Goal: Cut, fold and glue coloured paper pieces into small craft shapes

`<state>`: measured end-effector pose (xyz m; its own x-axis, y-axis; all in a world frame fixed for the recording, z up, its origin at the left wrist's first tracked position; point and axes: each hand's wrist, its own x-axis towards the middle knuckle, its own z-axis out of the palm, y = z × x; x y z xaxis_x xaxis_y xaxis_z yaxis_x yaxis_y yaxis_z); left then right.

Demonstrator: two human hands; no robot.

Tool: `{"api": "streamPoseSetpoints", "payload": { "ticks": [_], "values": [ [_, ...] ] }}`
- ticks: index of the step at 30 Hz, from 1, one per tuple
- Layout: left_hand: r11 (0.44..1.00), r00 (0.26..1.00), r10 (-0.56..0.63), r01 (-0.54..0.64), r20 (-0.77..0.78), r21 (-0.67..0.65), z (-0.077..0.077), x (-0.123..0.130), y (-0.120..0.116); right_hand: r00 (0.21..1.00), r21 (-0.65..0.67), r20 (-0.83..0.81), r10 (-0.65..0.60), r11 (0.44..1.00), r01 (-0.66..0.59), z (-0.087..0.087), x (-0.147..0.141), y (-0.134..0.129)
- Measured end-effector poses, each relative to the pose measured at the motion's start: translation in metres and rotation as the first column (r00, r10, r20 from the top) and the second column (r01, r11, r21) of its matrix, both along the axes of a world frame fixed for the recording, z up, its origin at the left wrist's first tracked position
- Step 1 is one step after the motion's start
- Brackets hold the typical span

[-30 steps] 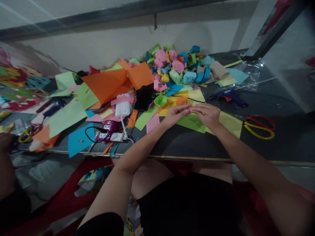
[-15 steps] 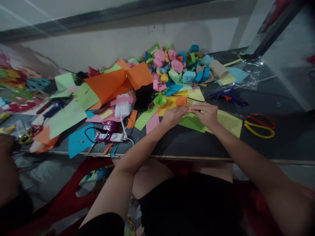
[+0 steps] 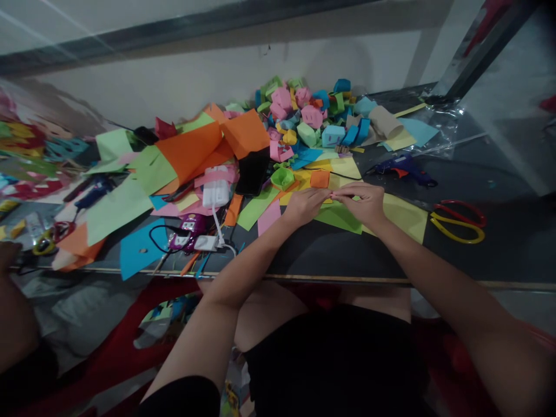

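Observation:
My left hand (image 3: 307, 205) and my right hand (image 3: 362, 201) meet fingertip to fingertip over the desk, both closed in a pinch. Something tiny and pinkish may be between the fingertips; it is too small and too covered to name. Just beyond the fingers sits a small orange folded-paper box (image 3: 320, 178). To its left is an open green paper cup (image 3: 282, 178). Beneath my hands lie a green paper sheet (image 3: 341, 218) and a pale yellow sheet (image 3: 403, 217).
Folded paper shapes (image 3: 311, 116) are heaped against the wall. On the right lie a blue glue gun (image 3: 403, 167) and red-and-yellow-handled scissors (image 3: 460, 223). Leftward are a black phone (image 3: 253, 172), a purple power strip (image 3: 190, 233) and orange sheets (image 3: 191, 147). Another person's arm (image 3: 13, 313) shows at far left.
My hands stay nearly in place, with only slight finger movement. At far left the other person's arm has shifted a little.

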<state>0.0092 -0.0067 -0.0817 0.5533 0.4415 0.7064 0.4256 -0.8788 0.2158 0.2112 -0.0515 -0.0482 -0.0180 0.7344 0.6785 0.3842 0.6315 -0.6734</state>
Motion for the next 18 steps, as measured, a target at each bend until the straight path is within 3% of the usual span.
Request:
{"api": "streamPoseSetpoints", "payload": {
  "ticks": [5,9,13,18],
  "values": [
    [0.998,0.993,-0.056,0.055,0.103,0.010,0.000,0.003,-0.002,0.998,-0.011,-0.010,0.066,0.998,-0.066,0.006,0.000,-0.001],
    [0.998,0.991,-0.057,0.056,0.124,0.009,-0.001,0.005,-0.005,0.995,-0.098,-0.002,0.098,0.990,-0.098,0.008,0.004,0.000],
    [0.996,0.989,-0.031,0.018,0.142,0.088,0.002,0.008,-0.008,0.987,-0.217,-0.095,0.126,0.966,-0.144,0.004,0.004,0.001],
    [0.995,0.998,0.051,-0.054,0.030,0.089,0.005,0.005,-0.008,0.967,-0.334,-0.217,0.135,0.920,-0.203,-0.005,0.000,0.003]
  ]
}}
